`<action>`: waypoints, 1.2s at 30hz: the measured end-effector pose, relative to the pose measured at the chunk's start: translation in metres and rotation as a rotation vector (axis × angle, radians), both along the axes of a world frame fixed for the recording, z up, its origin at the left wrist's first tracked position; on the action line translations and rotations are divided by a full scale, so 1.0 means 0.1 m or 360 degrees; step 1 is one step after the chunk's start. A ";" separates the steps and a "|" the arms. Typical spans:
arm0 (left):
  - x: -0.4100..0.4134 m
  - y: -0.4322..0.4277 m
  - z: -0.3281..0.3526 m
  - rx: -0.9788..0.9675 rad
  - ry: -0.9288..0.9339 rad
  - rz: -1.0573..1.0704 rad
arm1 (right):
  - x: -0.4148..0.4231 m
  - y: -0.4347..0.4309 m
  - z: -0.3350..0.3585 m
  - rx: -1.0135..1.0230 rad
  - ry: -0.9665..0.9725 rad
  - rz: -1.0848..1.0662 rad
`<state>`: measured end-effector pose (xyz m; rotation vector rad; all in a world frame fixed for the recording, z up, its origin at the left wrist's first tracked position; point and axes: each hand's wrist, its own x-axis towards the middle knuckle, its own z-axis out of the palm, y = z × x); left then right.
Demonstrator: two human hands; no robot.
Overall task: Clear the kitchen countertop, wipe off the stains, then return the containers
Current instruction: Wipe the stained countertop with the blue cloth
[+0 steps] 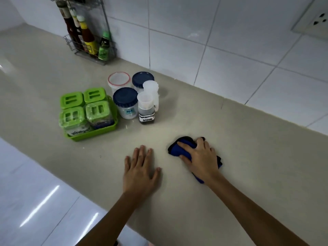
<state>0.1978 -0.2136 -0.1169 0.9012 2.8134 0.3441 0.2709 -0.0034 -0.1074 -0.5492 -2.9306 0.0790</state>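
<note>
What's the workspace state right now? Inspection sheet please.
Surface: beige countertop, no clear stains visible.
Job's things: blue cloth under right hand; green tray of four green-lidded jars; two blue-lidded jars, red-rimmed container, two clear-capped bottles grouped beside the tray.
Clutter: wire rack of sauce bottles at the wall.
Hands: left hand flat on the counter, empty; right hand pressing the cloth.
Cables: nothing seen.
Surroundings: white tiled wall, wall socket.
</note>
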 end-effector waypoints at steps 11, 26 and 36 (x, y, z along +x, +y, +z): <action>-0.15 0.50 0.11 0.0051 0.0010 -0.0051 | -1.20 0.82 0.23 -0.0196 -0.0442 -0.0641; -0.21 0.97 0.06 0.0046 -0.0010 -0.0026 | -1.34 1.09 0.09 -0.0224 -0.0114 -0.0495; -0.32 1.26 -0.02 0.0042 0.0005 -0.0258 | -1.35 1.61 0.08 -0.0218 -0.0016 -0.0681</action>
